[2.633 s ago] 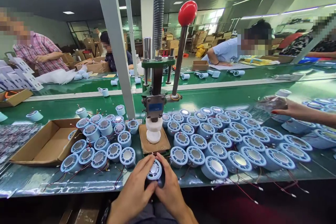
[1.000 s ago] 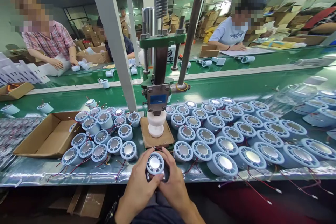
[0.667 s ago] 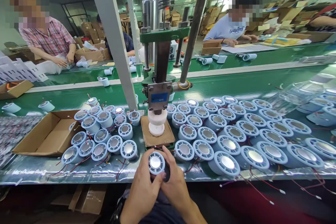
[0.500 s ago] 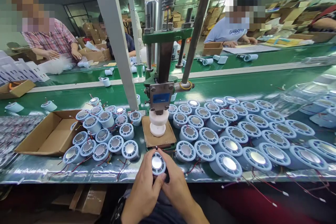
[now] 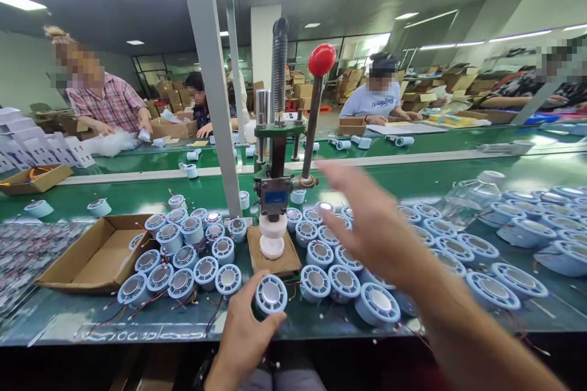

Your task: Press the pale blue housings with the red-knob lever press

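My left hand (image 5: 243, 333) grips a light-blue round housing (image 5: 271, 294) with a silver disc on its top, fingers and thumb on its sides. It is at the bench's front edge, just before the hand press (image 5: 276, 192). My right hand (image 5: 373, 226) is raised to the right of the press, blurred, fingers stretched and apart with nothing in them. Up and left of it stands the press lever (image 5: 313, 125) with a red knob (image 5: 322, 60); I see no contact. A white cup-shaped seat (image 5: 272, 247) lies on the press's brown base (image 5: 287, 263), holding no housing.
Several similar housings (image 5: 315, 281) with thin wires stand right of the press, some behind my right arm. More housings (image 5: 181, 284) stand left, beside a cardboard box (image 5: 87, 263). A clear plastic bottle (image 5: 468, 201) lies at right. Co-workers sit beyond the green conveyor (image 5: 394, 174).
Both hands were around the housing. The right hand has let go and moved up and right towards the lever; the left keeps the housing. The view has tilted up, showing the red knob.
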Demonstrator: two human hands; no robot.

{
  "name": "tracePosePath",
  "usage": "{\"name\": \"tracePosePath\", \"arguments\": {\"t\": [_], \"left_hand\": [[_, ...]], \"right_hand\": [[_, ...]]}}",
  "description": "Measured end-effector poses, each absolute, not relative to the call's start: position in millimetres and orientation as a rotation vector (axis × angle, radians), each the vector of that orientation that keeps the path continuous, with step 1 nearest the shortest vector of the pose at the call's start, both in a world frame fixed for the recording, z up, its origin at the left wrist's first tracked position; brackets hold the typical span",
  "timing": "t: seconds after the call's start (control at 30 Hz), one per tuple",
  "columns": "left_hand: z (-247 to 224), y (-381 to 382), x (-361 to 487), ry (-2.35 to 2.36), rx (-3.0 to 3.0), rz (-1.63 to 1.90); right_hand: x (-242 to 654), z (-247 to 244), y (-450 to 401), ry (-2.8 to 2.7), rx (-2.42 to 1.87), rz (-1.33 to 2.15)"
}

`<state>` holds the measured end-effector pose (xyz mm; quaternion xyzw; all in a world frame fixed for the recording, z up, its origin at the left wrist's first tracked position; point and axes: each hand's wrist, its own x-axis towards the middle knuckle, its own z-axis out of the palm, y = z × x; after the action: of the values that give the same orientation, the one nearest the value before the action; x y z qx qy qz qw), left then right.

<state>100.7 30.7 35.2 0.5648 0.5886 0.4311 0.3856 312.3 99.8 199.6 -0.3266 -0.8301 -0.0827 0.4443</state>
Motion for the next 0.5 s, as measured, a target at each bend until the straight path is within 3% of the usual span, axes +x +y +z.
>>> {"name": "tracePosePath", "arguments": {"t": [0.1, 0.2, 0.5], "left_hand": [[57.8, 61.0, 90.4, 1.488, 1.41, 1.253], [66.2, 94.4, 86.3, 1.469, 1.409, 1.332], [57.4, 139.9, 120.6, 1.319, 1.397, 1.356]], "right_hand": [[305.5, 301.3, 150.8, -1.834, -0.943, -0.354], [286.5, 350.7, 197.4, -1.758, -1.07, -0.209], [271.7, 336.7, 235.1, -1.715, -1.034, -0.014]]}}
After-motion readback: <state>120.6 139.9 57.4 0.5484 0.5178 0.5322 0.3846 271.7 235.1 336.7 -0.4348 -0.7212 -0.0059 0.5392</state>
